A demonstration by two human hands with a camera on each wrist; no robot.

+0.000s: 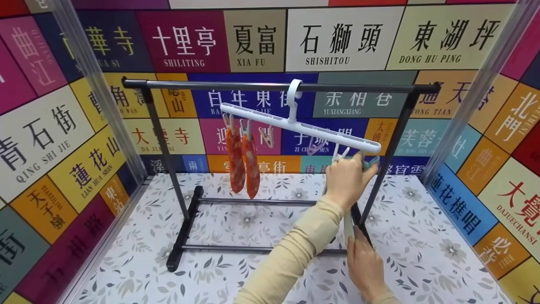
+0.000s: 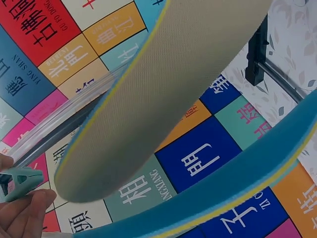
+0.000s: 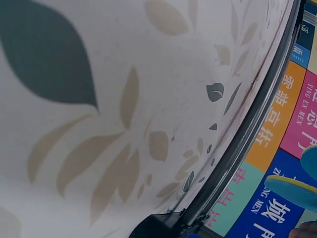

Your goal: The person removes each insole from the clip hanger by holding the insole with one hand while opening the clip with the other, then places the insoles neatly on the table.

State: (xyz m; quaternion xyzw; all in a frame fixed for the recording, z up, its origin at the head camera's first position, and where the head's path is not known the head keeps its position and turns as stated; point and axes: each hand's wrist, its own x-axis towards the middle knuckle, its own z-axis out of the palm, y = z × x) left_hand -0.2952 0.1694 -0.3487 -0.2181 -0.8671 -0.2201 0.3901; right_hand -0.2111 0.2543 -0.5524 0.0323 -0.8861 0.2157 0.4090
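Observation:
A white hanger [image 1: 301, 126] with clothes pegs hangs from a black rack, its right end tilted down. My left hand [image 1: 348, 179] is at that end, pinching a mint-green clothes peg [image 2: 24, 182] between thumb and fingers. Just below it, my right hand [image 1: 366, 261] holds the lower part of a pale insole [image 1: 349, 226]. In the left wrist view a beige-backed insole [image 2: 133, 109] and a blue insole [image 2: 223, 193] with yellow edging stand apart. Blue insole tips [image 3: 292, 191] show in the right wrist view. Most of the right hand's grip is hidden there.
Two orange-red mottled insoles [image 1: 242, 166] hang from pegs at the hanger's left. Other pegs [image 1: 266, 137] dangle between. The black rack [image 1: 219, 86] stands on a leaf-patterned surface [image 1: 126, 253], with sign-printed walls [image 1: 257, 38] around it.

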